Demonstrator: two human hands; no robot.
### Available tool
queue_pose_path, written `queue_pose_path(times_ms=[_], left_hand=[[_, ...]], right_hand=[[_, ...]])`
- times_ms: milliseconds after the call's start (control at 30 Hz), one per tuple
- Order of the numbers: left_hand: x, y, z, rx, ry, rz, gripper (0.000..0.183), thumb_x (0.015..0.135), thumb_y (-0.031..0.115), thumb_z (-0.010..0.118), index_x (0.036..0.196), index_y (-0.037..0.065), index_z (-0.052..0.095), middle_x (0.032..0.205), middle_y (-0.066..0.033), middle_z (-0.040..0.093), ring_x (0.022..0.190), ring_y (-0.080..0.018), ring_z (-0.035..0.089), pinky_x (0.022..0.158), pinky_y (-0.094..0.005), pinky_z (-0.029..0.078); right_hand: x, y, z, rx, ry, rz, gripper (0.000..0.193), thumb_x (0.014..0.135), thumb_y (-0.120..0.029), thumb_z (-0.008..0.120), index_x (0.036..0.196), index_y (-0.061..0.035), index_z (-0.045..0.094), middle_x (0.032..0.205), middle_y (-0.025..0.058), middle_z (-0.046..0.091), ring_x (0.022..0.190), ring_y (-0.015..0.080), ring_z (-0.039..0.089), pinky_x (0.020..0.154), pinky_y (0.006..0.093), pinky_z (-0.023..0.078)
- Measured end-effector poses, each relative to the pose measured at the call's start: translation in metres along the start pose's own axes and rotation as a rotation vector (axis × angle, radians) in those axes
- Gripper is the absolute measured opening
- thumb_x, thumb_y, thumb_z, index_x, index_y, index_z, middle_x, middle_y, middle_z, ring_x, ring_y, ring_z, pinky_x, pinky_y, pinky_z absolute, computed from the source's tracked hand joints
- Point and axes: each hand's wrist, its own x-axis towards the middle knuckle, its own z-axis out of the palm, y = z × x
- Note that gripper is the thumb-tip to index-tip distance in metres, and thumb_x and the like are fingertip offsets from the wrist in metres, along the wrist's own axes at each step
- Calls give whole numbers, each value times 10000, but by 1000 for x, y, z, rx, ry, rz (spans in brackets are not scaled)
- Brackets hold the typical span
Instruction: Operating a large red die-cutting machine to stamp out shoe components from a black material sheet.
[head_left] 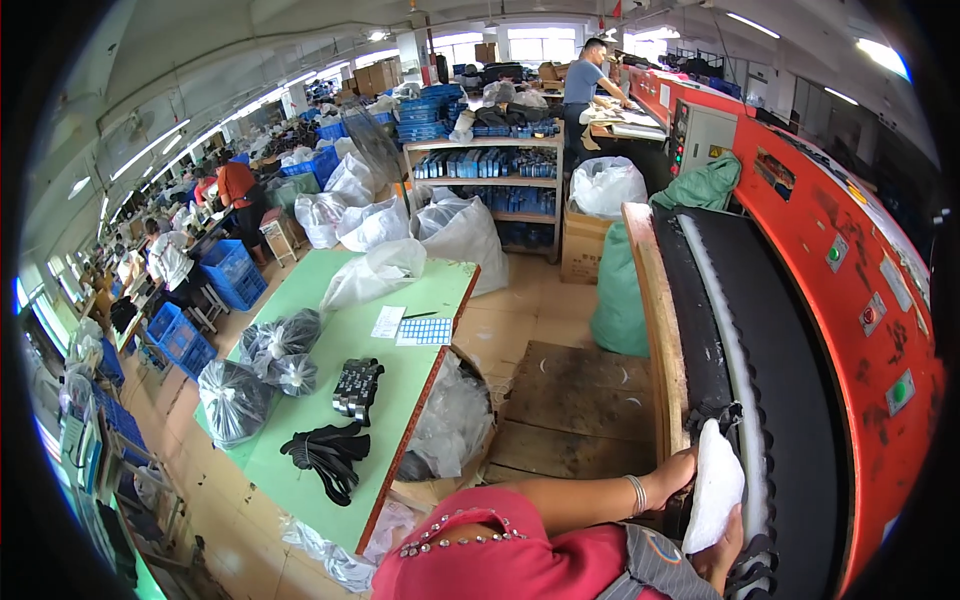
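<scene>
Factory floor [512, 318], red conveyor machine [805, 245] at 3 o'clock. White foot-shaped piece [717, 485] at 4 o'clock: right hand [722, 548] grips its lower end; my left hand [670, 480], can't tell. Best supported lengthwise, fingers clear of black belt [785, 340].

FREE: over black belt [795, 350] | BLOCKED LEFT: wooden board [655, 320], white piece [716, 485] | BLOCKED RIGHT: red housing [850, 260]

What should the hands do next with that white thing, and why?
Maybe the right hand could tilt the white piece slightly aside. It grips the piece near its lower end, and the piece seems to hide part of the left hand close beside it, so a small tilt might uncover those fingers.
</scene>
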Motion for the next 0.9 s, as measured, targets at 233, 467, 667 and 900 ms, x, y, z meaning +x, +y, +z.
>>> queue_pose_path(times_ms=[233,467,667,900], left_hand=[[-11,-20,11,91,-108,27,597,989,563,290,1206,74,554,969,-4,624,830,-58,572,743,-219,466],[21,-16,-2,359,29,288,492,1025,451,326,1100,17,547,963,27,521,901,-76,454,864,-241,387],[20,-15,-5,368,66,234,506,1024,435,352,1202,-2,535,991,20,535,931,-68,452,887,-237,380],[30,-18,-18,329,157,234,582,1011,496,316,1173,-7,559,1068,-50,586,994,-104,504,905,-271,400]], right_hand=[[34,-40,-19,21,207,-204,454,981,-374,454,1229,0,521,1151,132,620,1029,242,621,874,392,508],[10,-15,-12,-154,369,-219,343,974,-305,493,1164,-31,572,1038,73,659,887,178,656,709,309,526],[-4,-58,47,-172,336,-360,369,993,-314,457,1154,9,534,1047,116,629,908,209,646,781,340,531],[-15,-55,103,-602,372,-272,373,982,-309,447,1125,20,548,737,31,604,481,96,547,371,209,383]])
